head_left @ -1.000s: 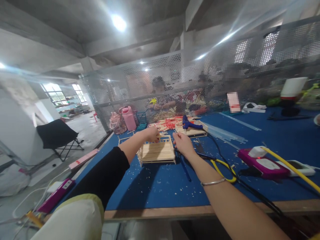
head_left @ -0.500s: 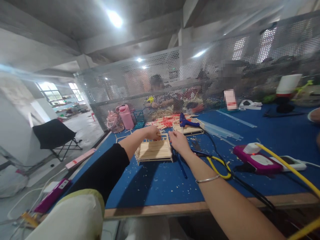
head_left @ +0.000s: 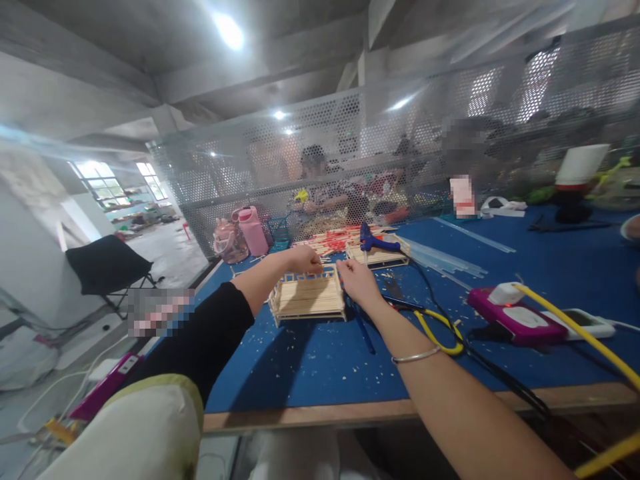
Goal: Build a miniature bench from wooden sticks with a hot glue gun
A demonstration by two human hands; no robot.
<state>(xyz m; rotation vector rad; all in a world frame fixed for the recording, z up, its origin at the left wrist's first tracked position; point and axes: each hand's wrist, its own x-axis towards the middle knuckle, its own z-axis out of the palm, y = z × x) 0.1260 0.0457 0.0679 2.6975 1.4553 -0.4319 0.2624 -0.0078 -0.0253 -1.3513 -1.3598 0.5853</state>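
A small model made of pale wooden sticks [head_left: 309,298] stands on the blue table [head_left: 320,363] in front of me. My left hand [head_left: 304,259] is closed at the model's far rail, fingers pinched on it. My right hand [head_left: 356,282] is closed at the model's far right corner, pinching what looks like a thin stick. A silver bangle sits on my right wrist.
A blue glue gun [head_left: 376,241] lies on a second stick frame behind. Loose red and plain sticks [head_left: 334,243], yellow-handled cutters [head_left: 436,330], a purple power strip [head_left: 515,317], cables, a pink bottle [head_left: 251,231] and a perforated screen with people behind it surround the spot.
Both hands stay at the model's far edge; my right hand has shifted slightly left toward the corner. The view has moved a little.
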